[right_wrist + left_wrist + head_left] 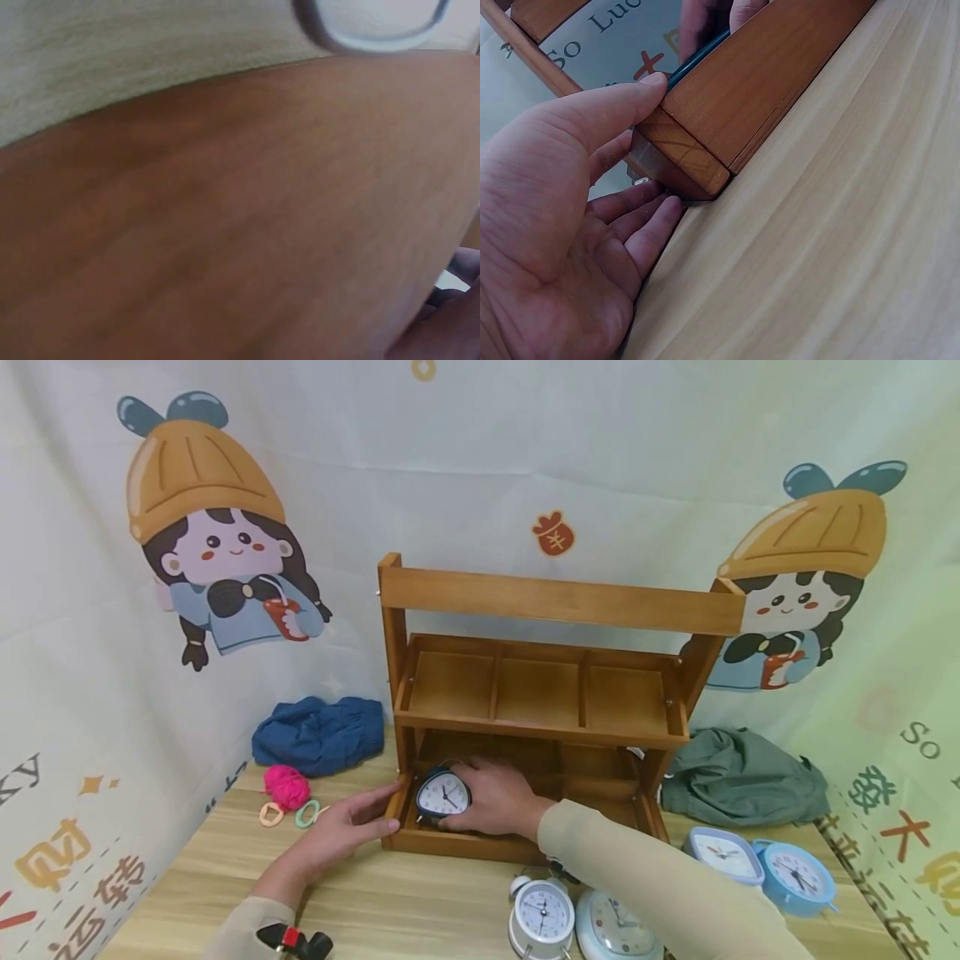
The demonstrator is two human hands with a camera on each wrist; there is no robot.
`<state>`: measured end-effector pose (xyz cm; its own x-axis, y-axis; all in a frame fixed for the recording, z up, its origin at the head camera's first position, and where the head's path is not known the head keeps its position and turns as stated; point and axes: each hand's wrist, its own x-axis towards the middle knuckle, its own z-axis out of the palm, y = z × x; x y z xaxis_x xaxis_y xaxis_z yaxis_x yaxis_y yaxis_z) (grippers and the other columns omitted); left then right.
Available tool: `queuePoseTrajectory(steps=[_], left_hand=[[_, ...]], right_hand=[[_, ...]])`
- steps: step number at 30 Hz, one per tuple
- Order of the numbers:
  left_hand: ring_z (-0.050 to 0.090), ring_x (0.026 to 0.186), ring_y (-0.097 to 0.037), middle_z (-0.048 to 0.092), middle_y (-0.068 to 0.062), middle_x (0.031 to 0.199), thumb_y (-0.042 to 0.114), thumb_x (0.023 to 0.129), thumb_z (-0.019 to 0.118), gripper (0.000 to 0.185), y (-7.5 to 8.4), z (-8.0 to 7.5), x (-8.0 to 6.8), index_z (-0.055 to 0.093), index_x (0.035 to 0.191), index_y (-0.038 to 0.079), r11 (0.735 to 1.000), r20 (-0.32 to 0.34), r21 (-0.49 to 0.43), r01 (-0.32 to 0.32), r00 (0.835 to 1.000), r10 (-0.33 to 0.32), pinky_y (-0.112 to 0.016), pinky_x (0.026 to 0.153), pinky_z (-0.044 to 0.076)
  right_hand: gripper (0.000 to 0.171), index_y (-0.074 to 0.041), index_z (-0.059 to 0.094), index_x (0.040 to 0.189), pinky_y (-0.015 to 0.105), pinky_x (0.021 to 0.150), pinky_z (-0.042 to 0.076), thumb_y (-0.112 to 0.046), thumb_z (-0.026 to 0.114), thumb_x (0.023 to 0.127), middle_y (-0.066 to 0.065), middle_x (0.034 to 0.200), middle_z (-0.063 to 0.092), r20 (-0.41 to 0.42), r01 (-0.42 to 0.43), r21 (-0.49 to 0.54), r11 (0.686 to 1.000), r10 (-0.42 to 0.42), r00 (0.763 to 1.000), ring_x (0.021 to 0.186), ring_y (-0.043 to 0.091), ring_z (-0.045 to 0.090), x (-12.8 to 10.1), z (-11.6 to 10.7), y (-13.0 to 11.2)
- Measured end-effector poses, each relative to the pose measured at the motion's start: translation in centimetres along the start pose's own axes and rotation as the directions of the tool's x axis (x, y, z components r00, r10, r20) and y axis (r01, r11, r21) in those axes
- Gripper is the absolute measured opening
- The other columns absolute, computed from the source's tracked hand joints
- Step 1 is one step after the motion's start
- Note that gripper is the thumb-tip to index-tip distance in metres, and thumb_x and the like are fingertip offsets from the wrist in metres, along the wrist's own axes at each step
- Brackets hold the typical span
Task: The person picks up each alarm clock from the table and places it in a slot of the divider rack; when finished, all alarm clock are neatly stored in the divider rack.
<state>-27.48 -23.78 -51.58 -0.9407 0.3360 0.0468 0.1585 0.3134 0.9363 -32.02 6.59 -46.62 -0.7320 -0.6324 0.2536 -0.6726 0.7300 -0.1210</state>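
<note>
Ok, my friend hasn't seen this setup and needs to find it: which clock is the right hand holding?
Find the brown wooden shelf on the table, then the left end of its lower tier. There the right hand holds the clock. Its dark, rounded-triangular case distinguishes it from the white twin-bell clock below.

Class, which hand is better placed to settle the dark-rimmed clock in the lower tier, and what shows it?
Probably the right hand: it grips the dark-rimmed clock at the lower tier, while the left hand only touches the wooden shelf's left end.
</note>
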Motion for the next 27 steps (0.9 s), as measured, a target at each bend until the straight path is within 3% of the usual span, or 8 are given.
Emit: queuePoseTrajectory(steps=[7,13,17,21,27], left_hand=[[0.044,0.159,-0.042,0.047,-0.012,0.173,0.033,0.106,0.079,0.069,-0.2,0.1,0.0,0.053,0.167,0.014,1.000,-0.005,0.004,0.018,1.000,-0.018,-0.055,0.127,0.037],[0.045,0.158,-0.042,0.046,-0.011,0.174,0.036,0.106,0.079,0.071,-0.2,0.2,0.0,0.052,0.168,0.013,0.999,-0.011,0.016,0.029,1.000,-0.028,-0.054,0.127,0.038],[0.044,0.158,-0.044,0.045,-0.013,0.174,0.035,0.107,0.078,0.070,-0.2,0.2,0.1,0.051,0.168,0.012,1.000,-0.006,0.023,0.010,1.000,-0.010,-0.055,0.126,0.038],[0.045,0.158,-0.042,0.047,-0.011,0.173,0.036,0.106,0.079,0.070,-0.3,0.2,0.2,0.053,0.167,0.014,0.999,-0.014,0.036,0.020,1.000,-0.019,-0.049,0.126,0.040],[0.044,0.159,-0.041,0.046,-0.009,0.174,0.035,0.107,0.078,0.069,-0.4,0.0,0.2,0.052,0.168,0.015,0.999,-0.005,0.038,0.017,1.000,-0.017,-0.031,0.122,0.041]], right_hand=[[0.089,-0.016,0.059,0.158,0.049,0.112,0.053,-0.068,0.083,0.091,0.009,0.145,0.068,0.064,-0.056,0.044,0.997,0.053,0.997,0.130,0.028,0.066,-0.3,-0.3,-0.3],[0.102,-0.014,0.044,0.170,0.053,0.122,0.046,-0.075,0.075,0.095,0.012,0.165,0.055,0.128,-0.144,0.144,0.979,0.125,0.984,0.147,0.033,0.057,-1.8,-3.3,-0.4],[0.098,-0.015,0.047,0.169,0.052,0.122,0.047,-0.075,0.074,0.096,0.010,0.162,0.057,0.118,-0.103,0.167,0.980,0.084,0.989,0.147,0.031,0.057,-4.7,-6.0,-0.1],[0.091,-0.012,0.054,0.163,0.048,0.114,0.055,-0.073,0.073,0.098,0.007,0.150,0.064,0.140,-0.029,0.198,0.980,0.001,0.990,0.135,0.025,0.065,-8.5,-8.0,0.0],[0.087,-0.014,0.060,0.157,0.041,0.098,0.060,-0.076,0.072,0.097,0.000,0.132,0.067,0.236,-0.018,0.261,0.965,-0.046,0.971,0.115,0.016,0.068,-13.7,-8.6,0.1]])
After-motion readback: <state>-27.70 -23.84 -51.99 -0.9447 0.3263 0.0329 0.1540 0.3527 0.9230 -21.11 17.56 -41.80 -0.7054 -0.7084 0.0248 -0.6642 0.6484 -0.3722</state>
